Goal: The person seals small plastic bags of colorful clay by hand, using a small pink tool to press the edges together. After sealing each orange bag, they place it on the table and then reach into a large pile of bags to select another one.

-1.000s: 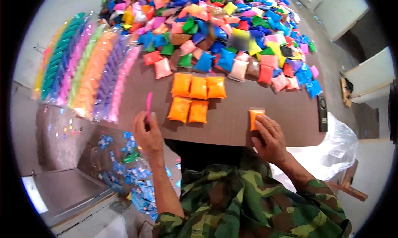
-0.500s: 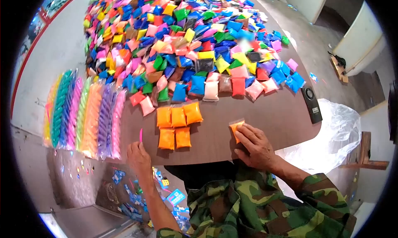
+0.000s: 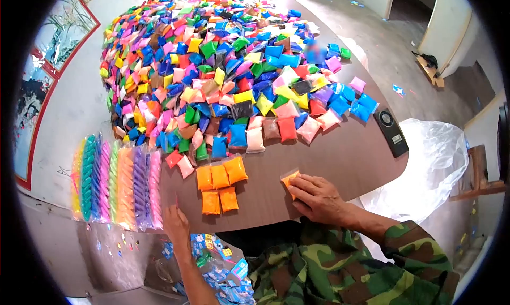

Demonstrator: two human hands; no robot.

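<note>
My right hand (image 3: 317, 198) rests on an orange packet (image 3: 289, 182) near the table's front edge, fingers closed over its right part. At the front edge on the left, my left hand (image 3: 176, 222) has its fingers together around a thin pink strip (image 3: 176, 200). Between the hands lie several orange packets (image 3: 219, 175) in two rows, three above and two below. Behind them spreads a large heap of small coloured packets (image 3: 212, 82). Left of my left hand are long twisted coloured pieces in clear bags (image 3: 125, 188).
A black device (image 3: 391, 132) lies at the right edge of the brown table (image 3: 350, 164). Clear plastic sheeting (image 3: 433, 167) is beyond that edge. Blue packaging (image 3: 226, 281) litters the floor below. A wooden piece (image 3: 429, 71) stands on the floor at the right.
The view has shifted, so the table's front edge and the bagged pieces sit lower. The pink strip shows less clearly. Both hands keep nearly the same places on the table.
</note>
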